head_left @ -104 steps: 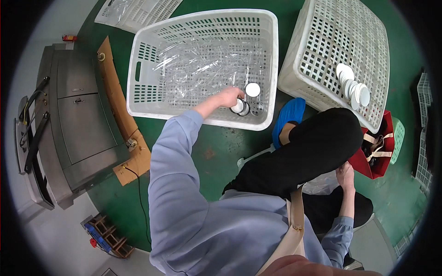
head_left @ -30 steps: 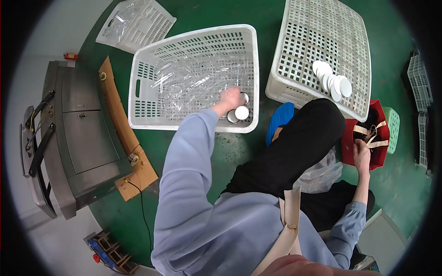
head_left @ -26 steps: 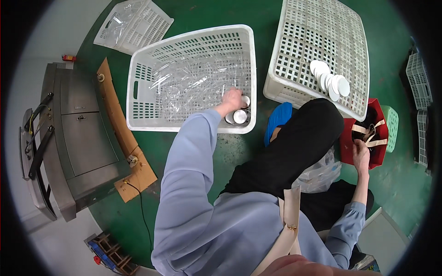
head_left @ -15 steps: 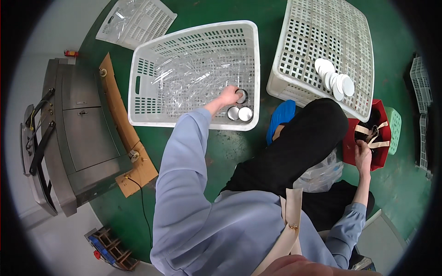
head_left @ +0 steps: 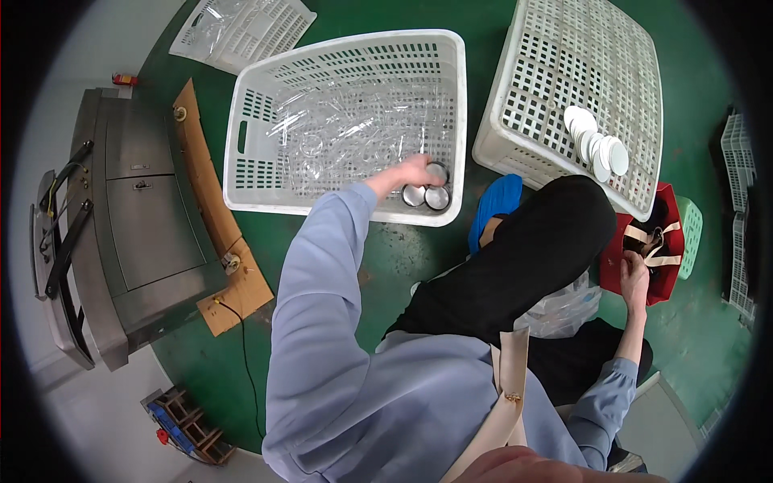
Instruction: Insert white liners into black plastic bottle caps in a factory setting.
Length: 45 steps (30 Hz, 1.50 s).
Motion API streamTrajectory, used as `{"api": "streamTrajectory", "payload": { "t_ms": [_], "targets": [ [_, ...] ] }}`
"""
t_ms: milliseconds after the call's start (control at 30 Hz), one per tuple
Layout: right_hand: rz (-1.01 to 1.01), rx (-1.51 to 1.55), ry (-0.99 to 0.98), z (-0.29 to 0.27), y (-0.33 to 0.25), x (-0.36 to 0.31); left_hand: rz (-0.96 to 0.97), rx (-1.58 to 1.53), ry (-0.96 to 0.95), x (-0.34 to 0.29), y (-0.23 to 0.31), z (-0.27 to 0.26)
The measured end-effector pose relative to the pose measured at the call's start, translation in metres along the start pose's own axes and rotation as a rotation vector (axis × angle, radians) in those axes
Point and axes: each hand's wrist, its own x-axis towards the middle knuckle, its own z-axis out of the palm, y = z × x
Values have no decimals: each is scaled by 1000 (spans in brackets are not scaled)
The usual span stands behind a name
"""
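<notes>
Silver-grey steel cabinet [head_left: 157, 229] takes up the left, with a brown board [head_left: 211, 211] running along its right side and a black cable [head_left: 243, 354] trailing off near the board's near end. Next over, on the far side, is a smaller white crate [head_left: 270, 40] with clear plastic in it. Then there's the big white basket [head_left: 322, 211], with loads of clear plastic pieces [head_left: 342, 121] lying loose inside.

Left hand [head_left: 413, 171] is down in that basket's near right corner, right by three round silver pieces [head_left: 436, 198] with dark rims. The far one [head_left: 437, 171] is just right of the fingers, right up against them; the other two sit side by side on the near side of it. Fingers are bent, but honestly can't tell if they're pinching that piece or only resting on it.

Further right, a blue shoe cover [head_left: 495, 205], then an upturned white crate [head_left: 584, 72] with overlapping white discs [head_left: 617, 157] on top. Right hand [head_left: 634, 278] is at the red bag [head_left: 612, 270], fingers curled by its cream straps [head_left: 663, 261]; can't tell if they're gripping anything. Green basket [head_left: 690, 237] sits just right of the bag.
</notes>
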Motion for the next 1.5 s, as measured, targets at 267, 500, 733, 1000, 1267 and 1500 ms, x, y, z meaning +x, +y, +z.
{"api": "streamTrajectory", "payload": {
  "t_ms": [267, 500, 733, 1000, 1267, 1500],
  "targets": [
    [-10, 4, 1, 2, -3, 2, 71, 369, 47, 6, -11, 13],
    [9, 19, 8, -3, -3, 0, 138, 379, 121, -9, 8, 4],
    [-27, 135, 271, -31, -72, -8, 317, -707, 256, -117, 85, -13],
    [-142, 733, 286, -83, -247, -49, 580, -920, -178, -237, 209, 63],
    [-14, 934, 255, -60, -243, -76, 648, -816, -301, -212, 228, 162],
    [134, 1030, 270, -33, -213, -93, 581, -646, -232, -201, 225, 196]
  ]
}}
